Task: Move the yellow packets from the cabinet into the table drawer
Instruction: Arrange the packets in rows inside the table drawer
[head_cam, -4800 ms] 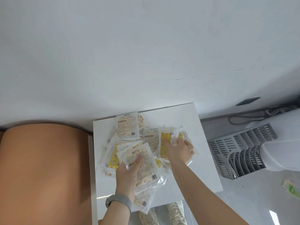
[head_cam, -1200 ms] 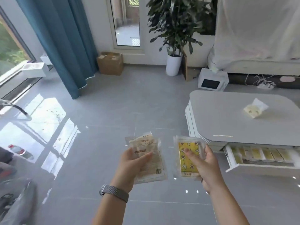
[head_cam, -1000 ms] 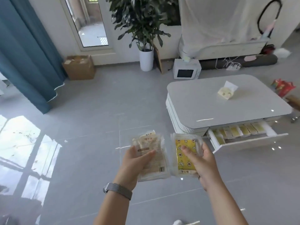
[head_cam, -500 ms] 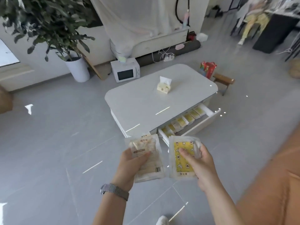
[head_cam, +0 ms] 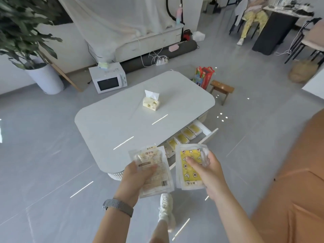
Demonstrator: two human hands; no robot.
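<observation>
My left hand (head_cam: 135, 179) grips a clear packet (head_cam: 154, 171) with its printed label side up. A yellow packet (head_cam: 190, 168) with a star pattern is held upright in my right hand (head_cam: 208, 170), thumb on its front. Both packets are in the air just short of the white low table (head_cam: 122, 123). Its drawer (head_cam: 208, 135) is pulled out on the near right side and holds a row of several yellow packets (head_cam: 187, 133). The cabinet is out of view.
A tissue box (head_cam: 151, 102) stands on the table top. Behind the table are a microwave (head_cam: 108, 79), a potted plant (head_cam: 43, 76), a small wooden stool (head_cam: 221, 87) and a red bag (head_cam: 204, 76). An orange surface (head_cam: 289, 181) fills the right edge. A person sits far back right.
I have turned from the cabinet top to the room, carrying a packet in each hand. The table and its pulled-out drawer have come nearer and more to the centre.
</observation>
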